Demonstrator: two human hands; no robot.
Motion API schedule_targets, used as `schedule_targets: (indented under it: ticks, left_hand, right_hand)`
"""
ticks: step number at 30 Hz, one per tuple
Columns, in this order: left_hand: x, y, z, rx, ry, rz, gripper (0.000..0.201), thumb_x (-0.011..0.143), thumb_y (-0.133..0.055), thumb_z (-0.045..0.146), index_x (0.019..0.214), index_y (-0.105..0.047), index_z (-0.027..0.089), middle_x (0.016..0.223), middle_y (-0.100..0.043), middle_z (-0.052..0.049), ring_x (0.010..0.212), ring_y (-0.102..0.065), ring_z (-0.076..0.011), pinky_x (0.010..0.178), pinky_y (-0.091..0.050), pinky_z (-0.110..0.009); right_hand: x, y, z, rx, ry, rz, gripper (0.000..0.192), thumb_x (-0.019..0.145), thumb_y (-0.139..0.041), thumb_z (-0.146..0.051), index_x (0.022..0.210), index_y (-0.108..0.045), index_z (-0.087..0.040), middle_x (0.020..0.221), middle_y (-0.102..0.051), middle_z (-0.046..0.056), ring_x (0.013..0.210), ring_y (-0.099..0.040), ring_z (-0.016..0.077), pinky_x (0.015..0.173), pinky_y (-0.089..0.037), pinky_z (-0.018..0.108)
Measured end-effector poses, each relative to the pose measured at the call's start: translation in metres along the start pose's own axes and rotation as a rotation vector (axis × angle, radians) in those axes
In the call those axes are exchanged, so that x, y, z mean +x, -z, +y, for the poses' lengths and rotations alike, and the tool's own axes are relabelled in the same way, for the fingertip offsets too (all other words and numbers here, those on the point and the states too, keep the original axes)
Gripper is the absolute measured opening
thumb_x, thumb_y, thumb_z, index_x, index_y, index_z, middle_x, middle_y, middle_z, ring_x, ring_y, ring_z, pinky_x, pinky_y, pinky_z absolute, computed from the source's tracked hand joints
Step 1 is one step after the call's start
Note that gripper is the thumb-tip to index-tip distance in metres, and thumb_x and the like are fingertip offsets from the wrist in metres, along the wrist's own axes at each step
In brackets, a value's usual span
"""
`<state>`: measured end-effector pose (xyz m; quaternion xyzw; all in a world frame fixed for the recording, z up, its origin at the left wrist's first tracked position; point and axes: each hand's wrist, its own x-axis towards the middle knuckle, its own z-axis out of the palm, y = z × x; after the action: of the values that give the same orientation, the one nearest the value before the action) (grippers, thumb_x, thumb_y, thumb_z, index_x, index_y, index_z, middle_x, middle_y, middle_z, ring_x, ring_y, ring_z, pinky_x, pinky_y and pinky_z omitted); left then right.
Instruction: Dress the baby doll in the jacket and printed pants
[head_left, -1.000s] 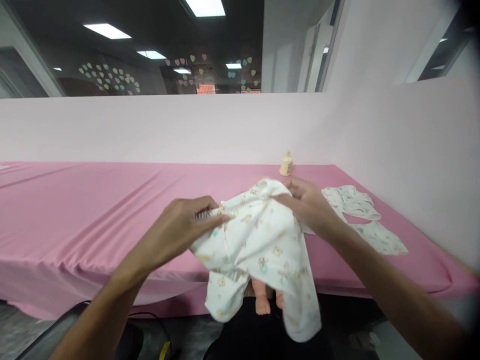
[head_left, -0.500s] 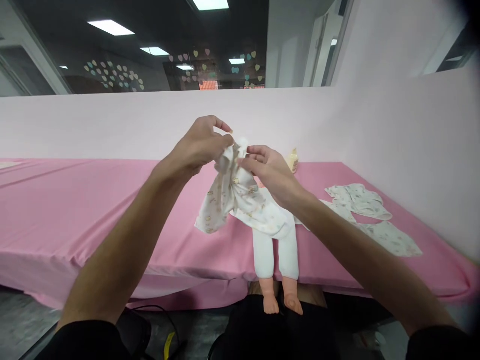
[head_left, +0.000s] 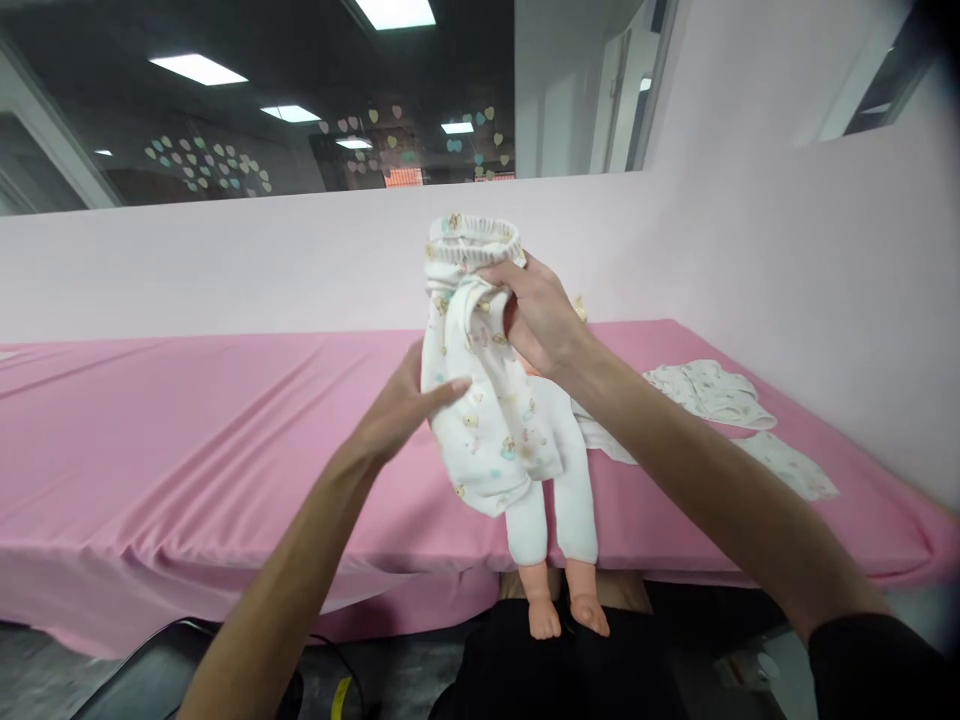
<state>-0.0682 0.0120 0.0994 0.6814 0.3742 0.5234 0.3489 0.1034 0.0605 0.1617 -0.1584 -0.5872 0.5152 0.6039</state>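
Held up in front of me is a pair of white printed baby pants [head_left: 487,420], its elastic waistband at the top and its legs hanging down. My right hand [head_left: 541,312] grips it just below the waistband, thumb in front. Lower on the left side, my left hand [head_left: 409,400] is closed round the cloth with the thumb across the front. Behind the pants lies a baby doll [head_left: 574,500] on its back, its white legs toward me and its feet past the table edge. The pants and my right arm hide most of its upper body.
A pink cloth [head_left: 262,440] covers the long table. Printed baby clothes [head_left: 709,390] lie to the right, with another printed piece [head_left: 787,465] nearer the edge. A pale wall [head_left: 300,270] with a window above stands behind the table. A dark chair [head_left: 150,670] is at lower left.
The bunched pants have been turned waistband up and opened out. My left hand has moved from the top down to the side of the cloth; my right hand has risen slightly.
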Motion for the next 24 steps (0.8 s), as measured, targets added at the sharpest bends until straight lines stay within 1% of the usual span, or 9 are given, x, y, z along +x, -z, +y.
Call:
schedule_targets:
  ticks: [2,4,7,9,11,14,17,20,24]
  left_hand:
    - [-0.013,-0.012,-0.015,-0.142,0.191,-0.082,0.063,0.075,-0.076,0.048,0.128,-0.059,0.017,0.122,-0.066,-0.016,0.11,-0.065,-0.0341,0.089,-0.056,-0.047]
    - [-0.025,-0.017,-0.019,-0.163,0.278,-0.009,0.054,0.075,-0.076,0.046,0.118,-0.065,0.015,0.112,-0.071,-0.014,0.1,-0.068,-0.0323,0.081,-0.058,-0.044]
    - [-0.035,-0.011,-0.011,0.039,0.198,0.196,0.047,0.075,-0.077,0.044,0.112,-0.067,0.017,0.101,-0.073,-0.01,0.091,-0.07,-0.029,0.072,-0.059,-0.038]
    - [-0.038,-0.004,-0.004,0.232,0.071,0.298,0.042,0.075,-0.077,0.043,0.109,-0.069,0.02,0.104,-0.071,-0.008,0.094,-0.068,-0.0274,0.075,-0.058,-0.037]
    - [-0.039,0.001,0.001,0.388,-0.089,0.392,0.034,0.074,-0.078,0.041,0.101,-0.071,0.021,0.122,-0.063,-0.009,0.107,-0.063,-0.0273,0.085,-0.057,-0.036]
    - [-0.039,0.004,0.001,0.448,-0.217,0.503,0.035,0.068,-0.083,0.037,0.097,-0.07,0.022,0.144,-0.045,-0.007,0.116,-0.058,-0.0261,0.092,-0.054,-0.034]
    - [-0.038,0.013,-0.008,0.291,-0.111,0.63,0.04,0.073,-0.078,0.042,0.105,-0.067,0.021,0.123,-0.062,-0.008,0.096,-0.064,-0.0223,0.078,-0.057,-0.034]
    - [-0.036,0.037,-0.027,0.213,0.081,0.736,0.042,0.079,-0.068,0.05,0.108,-0.066,0.02,0.098,-0.07,-0.004,0.083,-0.065,-0.0206,0.066,-0.055,-0.032]
    - [-0.03,0.089,-0.071,0.223,0.482,0.713,0.039,0.07,-0.073,0.05,0.094,-0.066,0.02,0.073,-0.068,-0.001,0.062,-0.06,-0.0186,0.051,-0.048,-0.03]
  right_hand:
    - [0.007,0.003,0.0,0.055,-0.01,0.007,0.019,0.079,-0.063,-0.02,0.095,-0.053,-0.022,0.081,-0.061,-0.002,0.08,-0.06,0.0144,0.075,-0.053,0.028]
    - [0.011,0.009,0.008,0.056,-0.057,0.077,0.022,0.078,-0.064,-0.018,0.096,-0.052,-0.021,0.082,-0.061,0.0,0.079,-0.061,0.0139,0.076,-0.053,0.028]
    - [0.008,0.022,0.029,-0.06,-0.228,0.254,0.035,0.078,-0.063,-0.014,0.108,-0.048,-0.019,0.077,-0.059,-0.001,0.071,-0.062,0.0143,0.07,-0.055,0.03]
    - [-0.003,0.027,0.046,-0.139,-0.379,0.255,0.046,0.077,-0.061,-0.01,0.119,-0.044,-0.019,0.072,-0.059,-0.003,0.067,-0.063,0.0151,0.067,-0.055,0.031]
    - [-0.019,0.026,0.062,-0.145,-0.501,0.097,0.043,0.078,-0.059,-0.008,0.118,-0.047,-0.019,0.07,-0.06,-0.002,0.064,-0.062,0.0152,0.067,-0.056,0.032]
    - [-0.046,0.02,0.08,-0.119,-0.604,-0.246,0.015,0.083,-0.056,-0.012,0.097,-0.06,-0.016,0.069,-0.064,0.002,0.063,-0.063,0.0149,0.068,-0.057,0.031]
    - [-0.068,0.026,0.088,-0.183,-0.616,-0.353,0.007,0.085,-0.059,-0.018,0.088,-0.065,-0.016,0.075,-0.067,0.004,0.067,-0.064,0.0146,0.067,-0.056,0.028]
    - [-0.082,0.059,0.086,-0.291,-0.554,-0.148,0.01,0.085,-0.063,-0.024,0.091,-0.067,-0.016,0.078,-0.067,0.004,0.066,-0.063,0.013,0.064,-0.054,0.025]
    - [-0.1,0.135,0.077,-0.389,-0.662,0.267,0.009,0.083,-0.065,-0.024,0.083,-0.065,-0.015,0.072,-0.066,0.004,0.059,-0.062,0.013,0.059,-0.055,0.026]
